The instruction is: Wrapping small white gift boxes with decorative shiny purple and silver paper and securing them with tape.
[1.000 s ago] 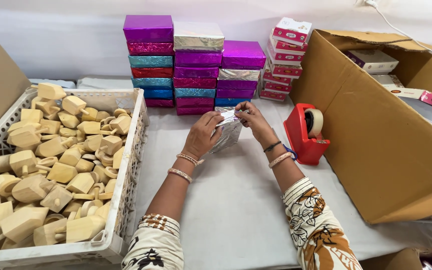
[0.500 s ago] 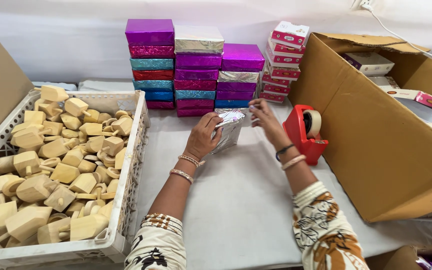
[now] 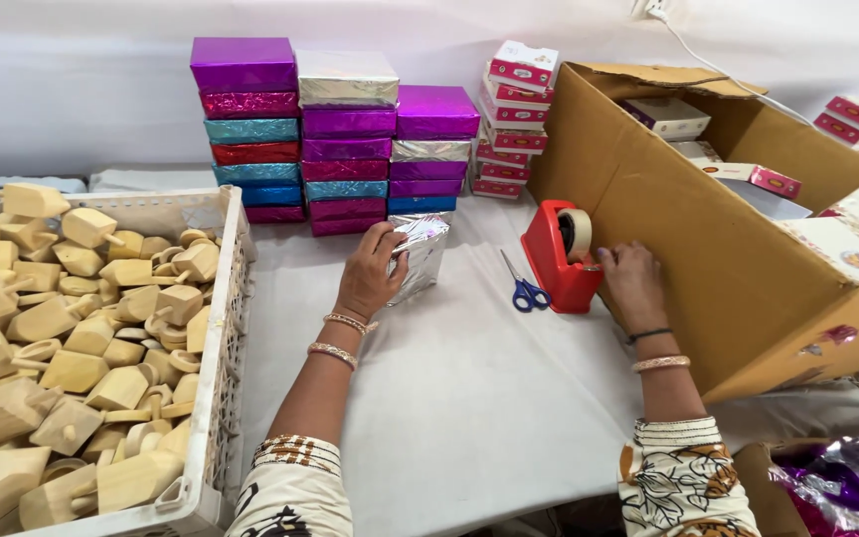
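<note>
My left hand (image 3: 370, 272) holds a box wrapped in silver foil (image 3: 420, 254), standing on end on the grey table cloth in front of the stacked boxes. My right hand (image 3: 631, 282) is out to the right at the red tape dispenser (image 3: 557, 261), fingers touching the roll of tape (image 3: 579, 229) on it. Blue-handled scissors (image 3: 523, 288) lie on the cloth between the silver box and the dispenser.
Stacks of foil-wrapped boxes (image 3: 335, 139) in purple, silver, teal and red stand behind. A white crate (image 3: 218, 318) of wooden tops fills the left. A big cardboard carton (image 3: 708, 229) with printed boxes (image 3: 514, 114) lies on its side at right.
My right hand let go of the silver box and moved right to the tape dispenser. The left hand stays on the box. The view shifted right, revealing the scissors.
</note>
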